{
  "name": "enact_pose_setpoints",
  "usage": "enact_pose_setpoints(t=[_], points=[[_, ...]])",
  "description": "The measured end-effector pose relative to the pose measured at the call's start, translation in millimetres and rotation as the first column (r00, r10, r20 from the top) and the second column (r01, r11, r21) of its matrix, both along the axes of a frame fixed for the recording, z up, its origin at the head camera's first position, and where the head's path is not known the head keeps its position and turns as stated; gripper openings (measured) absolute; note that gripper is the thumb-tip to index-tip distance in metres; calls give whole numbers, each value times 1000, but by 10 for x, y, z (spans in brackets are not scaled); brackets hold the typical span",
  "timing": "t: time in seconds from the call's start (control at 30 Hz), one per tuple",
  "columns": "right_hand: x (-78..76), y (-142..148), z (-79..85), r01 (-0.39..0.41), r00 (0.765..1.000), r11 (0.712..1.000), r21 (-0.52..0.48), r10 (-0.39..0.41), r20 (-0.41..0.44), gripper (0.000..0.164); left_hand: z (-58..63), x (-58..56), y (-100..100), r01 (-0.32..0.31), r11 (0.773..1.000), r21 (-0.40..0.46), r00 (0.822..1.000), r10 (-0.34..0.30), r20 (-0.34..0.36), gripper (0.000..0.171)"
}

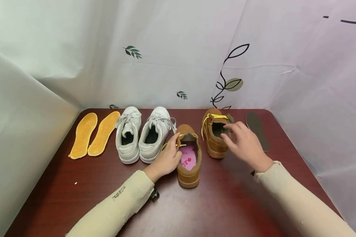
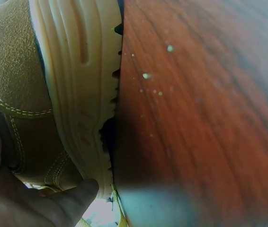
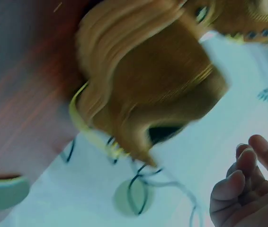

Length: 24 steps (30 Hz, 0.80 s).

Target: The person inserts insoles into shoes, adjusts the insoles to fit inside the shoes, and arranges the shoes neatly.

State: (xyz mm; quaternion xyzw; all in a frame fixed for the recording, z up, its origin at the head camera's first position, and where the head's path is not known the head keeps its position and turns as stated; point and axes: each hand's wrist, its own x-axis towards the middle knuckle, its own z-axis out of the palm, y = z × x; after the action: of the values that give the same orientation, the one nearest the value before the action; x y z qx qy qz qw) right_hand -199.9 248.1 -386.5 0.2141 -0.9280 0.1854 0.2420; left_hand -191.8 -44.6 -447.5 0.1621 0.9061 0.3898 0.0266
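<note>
A brown suede shoe with yellow laces stands toe-away near the table's middle, a pink insole with red print inside it. My left hand grips this shoe by its left side, near the laces; in the left wrist view one finger lies along its tan sole. Farther back and to the right is the matching brown shoe, dark inside. At its right side my right hand hovers, fingers loosely bent and holding nothing; the right wrist view shows a gap between the fingertips and that shoe.
Two white sneakers stand side by side left of the brown shoes. Two yellow insoles lie at the far left. One dark insole is at the right, partly behind my right hand. White patterned curtains surround the red-brown table.
</note>
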Motion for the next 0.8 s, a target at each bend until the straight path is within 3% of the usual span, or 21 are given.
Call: enact_pose_setpoints(t=[0.17,0.3,0.47,0.63,0.8], points=[[-199,259,-24,88,995,996,10,-88,51,30,11,1,-10,2,1000,5,1000,-2,1,71],[-350,494,-87,167,974,984,69,-176,144,36,19,11,-15,2,1000,3,1000,-2,2,71],[-462,826,-179,245,912,958,149,-280,300,46,15,24,-11,6,1000,2,1000,-6,3,71],[-534,1078,-251,270,841,935,231,-346,416,54,21,18,-7,6,1000,-4,1000,-6,-3,71],[-578,1227,-300,276,805,924,266,-373,461,59,28,18,-11,8,1000,-15,1000,-8,-7,72]])
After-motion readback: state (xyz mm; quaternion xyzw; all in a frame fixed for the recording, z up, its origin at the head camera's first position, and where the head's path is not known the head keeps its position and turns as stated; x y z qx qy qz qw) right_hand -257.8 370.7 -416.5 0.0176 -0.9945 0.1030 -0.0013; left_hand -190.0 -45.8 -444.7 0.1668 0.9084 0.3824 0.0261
